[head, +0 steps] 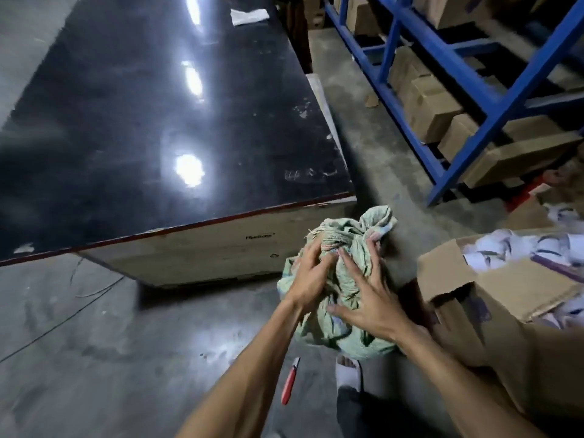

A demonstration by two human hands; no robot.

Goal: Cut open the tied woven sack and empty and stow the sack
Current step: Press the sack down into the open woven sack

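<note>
Head view, crumpled sack point(343, 270) bunched between both hands' fingers point(350, 263)

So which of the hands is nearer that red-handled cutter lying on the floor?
Left. The left hand grips the crumpled green woven sack almost above the red-handled cutter; the right hand is further right.

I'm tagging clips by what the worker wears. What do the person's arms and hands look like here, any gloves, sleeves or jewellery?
Both forearms are bare as far as the frame shows, with no sleeve in view. The left hand and the right hand wear no gloves, and no ring, watch or wristband shows on either. The arms are slim, and nothing is marked or strapped on them.
</note>
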